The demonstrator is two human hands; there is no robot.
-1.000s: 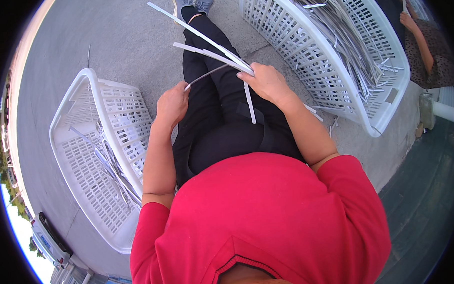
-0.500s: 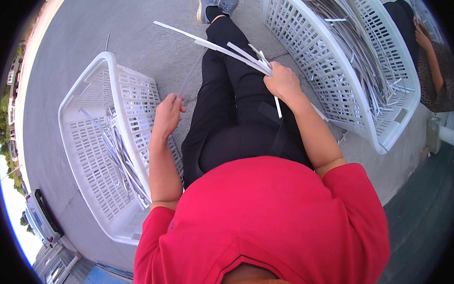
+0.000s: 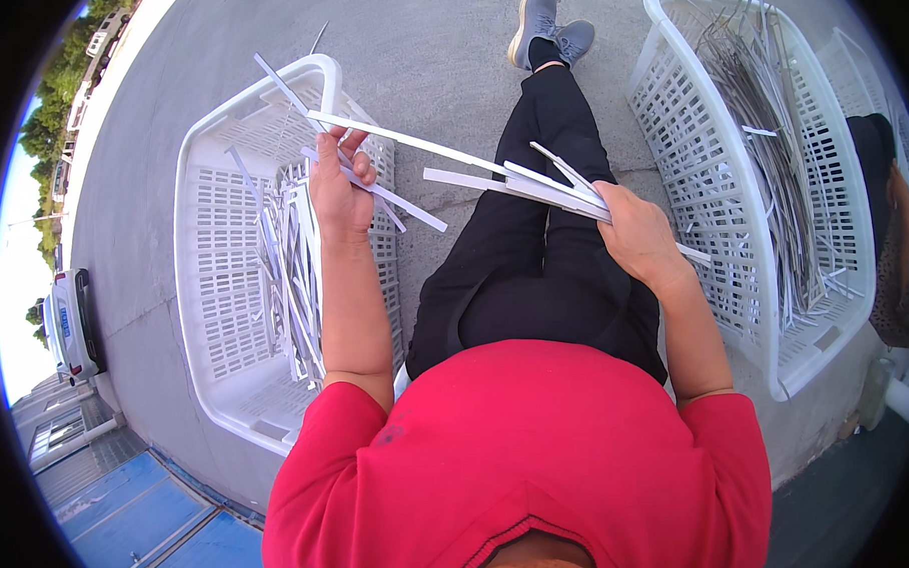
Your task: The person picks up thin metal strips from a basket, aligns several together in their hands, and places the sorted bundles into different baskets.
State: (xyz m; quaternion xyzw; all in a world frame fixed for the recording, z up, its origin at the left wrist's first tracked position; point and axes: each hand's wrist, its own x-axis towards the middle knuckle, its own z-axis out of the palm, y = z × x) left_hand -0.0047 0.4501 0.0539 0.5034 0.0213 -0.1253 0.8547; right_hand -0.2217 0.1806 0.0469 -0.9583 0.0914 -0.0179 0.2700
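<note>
My left hand (image 3: 343,193) is raised by the near-right rim of the left basket (image 3: 189,283), its fingers closed on a few thin pale strips (image 3: 412,211) that stick out both ways. My right hand (image 3: 645,235), over my right thigh, grips a bundle of white strips (image 3: 551,192). One long strip (image 3: 409,139) from that bundle reaches across to the fingertips of my left hand; whether they pinch it is hard to tell. In the left basket lies a loose heap of white and grey strips (image 3: 296,279).
On the right stands another white slatted basket (image 3: 706,165), heaped with long grey strips (image 3: 761,163). Beyond it, partly cut off, sits another person (image 3: 889,269). My outstretched legs (image 3: 559,130) lie between the baskets. A parked car (image 3: 72,322) shows far left.
The view has shifted, with more of the left basket's heap showing. My left hand has risen to the left basket's rim and holds several strips, where before it held one thin grey strip.
</note>
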